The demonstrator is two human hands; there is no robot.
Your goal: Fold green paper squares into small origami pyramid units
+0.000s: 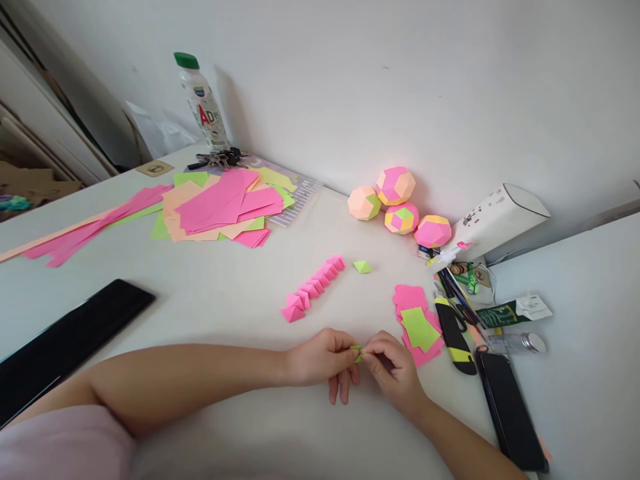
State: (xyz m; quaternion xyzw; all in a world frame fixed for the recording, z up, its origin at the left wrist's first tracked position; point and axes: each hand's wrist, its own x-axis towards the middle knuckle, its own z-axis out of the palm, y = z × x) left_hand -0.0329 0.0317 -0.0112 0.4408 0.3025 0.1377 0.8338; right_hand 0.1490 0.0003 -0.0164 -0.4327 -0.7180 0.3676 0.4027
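Observation:
Between the fingertips of my left hand [327,360] and my right hand [393,367] is a small piece of folded green paper [357,353]. Both hands pinch it, and the fingers hide most of its shape. Just beyond them a row of folded pink paper units [314,288] runs diagonally over the table. One folded green paper unit [363,267] lies apart at the row's far end. To the right of my right hand are flat pink paper pieces [410,297] with green paper pieces [421,329] on top.
Cut paper sheets [225,200] are heaped at the back left, by keys [220,159] and a bottle [203,103]. Several paper balls [395,187] sit against the wall. A utility knife [454,337], a phone [511,407] and a white box [495,220] stand or lie right; a black slab [75,340] lies left.

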